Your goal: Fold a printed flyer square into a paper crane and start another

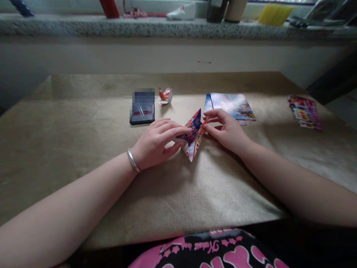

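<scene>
A folded piece of printed paper [192,143], blue, red and white with pointed corners, is between my hands above the middle of the table. My left hand [160,141], with a silver bangle at the wrist, grips its left side between fingers and thumb. On the right, my right hand [223,128] pinches the paper's orange edge between thumb and fingertips. Behind the left hand lies a phone [142,108], its screen lit. Beside the phone stands a small red and white folded paper figure [165,95].
Blue printed sheets [232,106] lie just beyond my right hand. Farther right is a stack of pink and purple printed papers [304,112]. A granite sill [156,30] runs along the back, holding a red object [109,8], a yellow item [275,15] and other things.
</scene>
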The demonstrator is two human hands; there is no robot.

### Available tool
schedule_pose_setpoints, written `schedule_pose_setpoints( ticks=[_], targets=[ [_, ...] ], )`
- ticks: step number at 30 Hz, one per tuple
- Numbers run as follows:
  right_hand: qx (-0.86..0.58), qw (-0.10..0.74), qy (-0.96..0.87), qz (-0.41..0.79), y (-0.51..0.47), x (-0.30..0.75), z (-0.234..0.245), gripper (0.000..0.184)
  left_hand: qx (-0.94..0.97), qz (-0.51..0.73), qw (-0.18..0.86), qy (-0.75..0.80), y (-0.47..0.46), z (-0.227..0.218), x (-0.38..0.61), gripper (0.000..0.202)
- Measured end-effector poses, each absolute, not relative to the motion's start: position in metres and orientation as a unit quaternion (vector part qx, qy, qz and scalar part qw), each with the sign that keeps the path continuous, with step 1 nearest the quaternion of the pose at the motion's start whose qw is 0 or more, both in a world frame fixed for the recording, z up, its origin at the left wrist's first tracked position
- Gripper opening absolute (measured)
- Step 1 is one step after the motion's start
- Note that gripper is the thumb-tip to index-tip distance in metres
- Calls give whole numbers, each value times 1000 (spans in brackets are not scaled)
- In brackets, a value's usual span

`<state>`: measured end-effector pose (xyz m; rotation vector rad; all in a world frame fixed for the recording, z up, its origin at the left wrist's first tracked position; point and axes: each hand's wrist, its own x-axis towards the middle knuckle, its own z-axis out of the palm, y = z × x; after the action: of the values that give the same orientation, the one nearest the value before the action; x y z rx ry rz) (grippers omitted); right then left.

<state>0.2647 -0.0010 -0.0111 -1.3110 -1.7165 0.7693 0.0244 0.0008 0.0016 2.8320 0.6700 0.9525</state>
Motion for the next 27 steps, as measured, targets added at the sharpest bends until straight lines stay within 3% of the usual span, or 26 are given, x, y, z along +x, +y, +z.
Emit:
schedule_pose_setpoints(
  ticks=[10,17,24,27],
  targets=[
    [-494,365,-670,417,1,276,-10,12,916,280,45,285,3,-3,22,43],
    [-493,308,-714,391,2,283,-7,9,918,244,62,308,6,-5,19,37],
    [-514,275,-742,330,3,284,-3,29,925,225,56,301,5,-3,20,25],
    [-522,280,-740,317,3,284,-6,27,926,219,45,305,3,-2,21,23]
  ],
)
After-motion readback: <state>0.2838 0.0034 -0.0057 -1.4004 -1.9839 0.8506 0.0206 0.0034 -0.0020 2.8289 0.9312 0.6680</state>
